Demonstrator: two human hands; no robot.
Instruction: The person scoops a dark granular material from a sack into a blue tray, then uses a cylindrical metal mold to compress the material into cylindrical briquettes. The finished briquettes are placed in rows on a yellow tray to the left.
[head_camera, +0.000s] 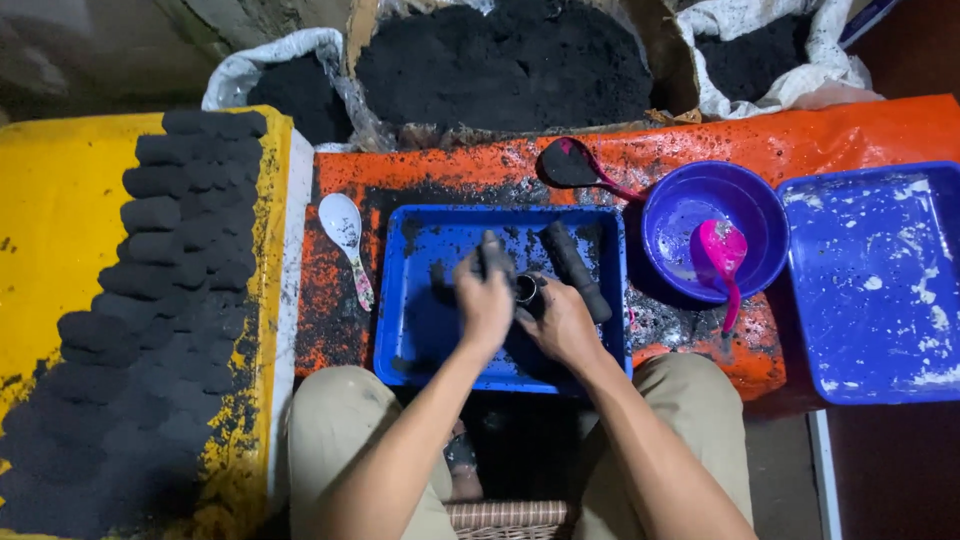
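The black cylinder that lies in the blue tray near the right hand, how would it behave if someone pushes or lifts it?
The black cylinder is round and lies on its side, so a push would probably roll it across the blue tray. It looks pressed from black powder, so it may crumble under a hard grip and would likely smear the fingers.
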